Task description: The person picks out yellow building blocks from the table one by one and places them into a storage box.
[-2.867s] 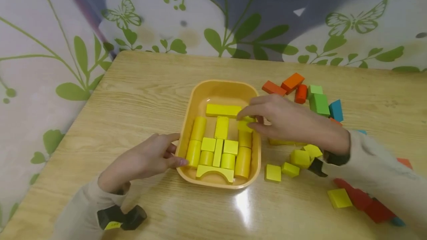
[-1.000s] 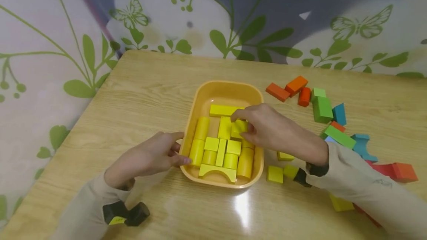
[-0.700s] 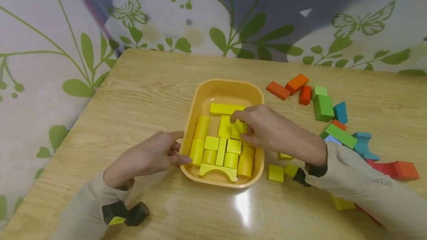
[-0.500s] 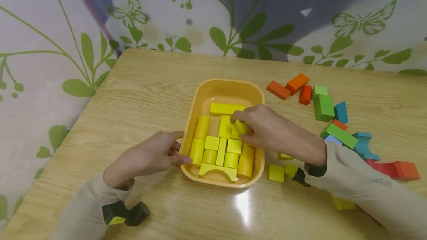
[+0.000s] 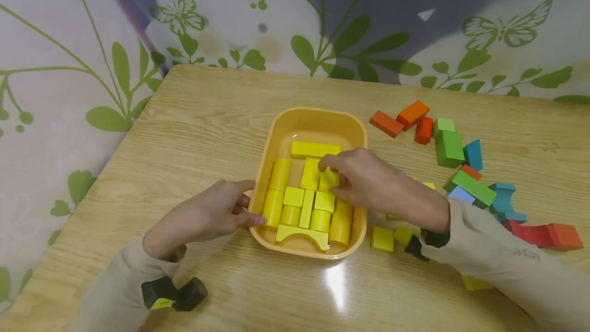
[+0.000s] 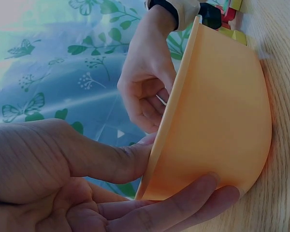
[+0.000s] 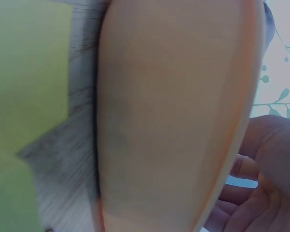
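A yellow-orange plastic bin (image 5: 318, 116) holds several yellow wooden blocks: cylinders along the sides, cubes and an arch (image 5: 301, 233) toward the near end, a long bar (image 5: 315, 149) farther back. My left hand (image 5: 203, 214) grips the bin's left wall; the left wrist view shows the thumb at the rim and fingers against the outside. Inside the bin, my right hand (image 5: 375, 181) pinches a yellow block (image 5: 328, 180) right beside a rectangular yellow block (image 5: 310, 173) near the middle. The bin's wall hides those right fingertips in the right wrist view.
On the wooden table (image 5: 193, 117), loose blocks lie right of the bin: orange-red (image 5: 386, 124), green (image 5: 449, 148), blue (image 5: 472, 154) and red (image 5: 530, 233). A yellow cube (image 5: 382, 239) sits near the bin's right side. A patterned wall covering (image 5: 258, 24) stands behind the table.
Over about three seconds my right hand has moved left from the bin's right wall, bringing the yellow block beside the middle one. During the last second both hands stay nearly still.
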The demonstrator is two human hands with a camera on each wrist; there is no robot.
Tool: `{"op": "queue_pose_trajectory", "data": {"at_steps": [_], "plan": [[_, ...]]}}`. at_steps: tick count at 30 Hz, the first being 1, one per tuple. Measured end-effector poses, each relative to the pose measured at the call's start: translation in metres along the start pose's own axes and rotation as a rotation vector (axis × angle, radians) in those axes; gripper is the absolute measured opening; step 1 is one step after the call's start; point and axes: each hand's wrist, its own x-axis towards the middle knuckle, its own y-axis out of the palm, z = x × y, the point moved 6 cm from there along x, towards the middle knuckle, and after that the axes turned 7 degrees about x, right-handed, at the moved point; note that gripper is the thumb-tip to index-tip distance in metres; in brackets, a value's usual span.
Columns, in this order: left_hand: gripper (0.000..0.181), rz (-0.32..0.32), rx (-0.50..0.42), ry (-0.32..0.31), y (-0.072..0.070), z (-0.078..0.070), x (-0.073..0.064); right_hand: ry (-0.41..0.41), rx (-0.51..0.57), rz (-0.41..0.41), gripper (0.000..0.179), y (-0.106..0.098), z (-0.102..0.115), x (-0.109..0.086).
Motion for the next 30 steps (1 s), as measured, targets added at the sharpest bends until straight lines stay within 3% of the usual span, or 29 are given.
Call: {"op": "queue_pose_trajectory", "data": {"at_steps": [5,9,14,16,19,24,30], "plan": [[0.074,-0.002,0.015,0.002,-0.001,0.0,0.0,0.005,-0.034,-0.009,0.036,0.0,0.001,-0.001],[0.071,-0.001,0.012,0.005,-0.001,0.0,0.0,-0.038,-0.167,-0.009,0.036,-0.001,0.009,0.004],[0.068,0.003,-0.019,0.005,-0.001,0.001,-0.001,-0.061,-0.33,0.176,0.063,0.015,0.016,0.019],[0.066,0.002,-0.027,0.01,0.0,0.001,-0.001,-0.03,-0.34,0.257,0.07,0.021,0.014,0.022],[0.067,0.002,-0.021,0.014,0.0,0.0,-0.001,0.014,-0.324,0.309,0.075,0.026,0.01,0.023],[0.074,0.011,0.001,-0.007,0.0,0.0,0.001,0.02,-0.298,0.31,0.077,0.025,0.008,0.022],[0.065,0.011,-0.019,0.0,-0.001,-0.001,0.001,0.006,-0.301,0.308,0.074,0.025,0.008,0.022]]}}
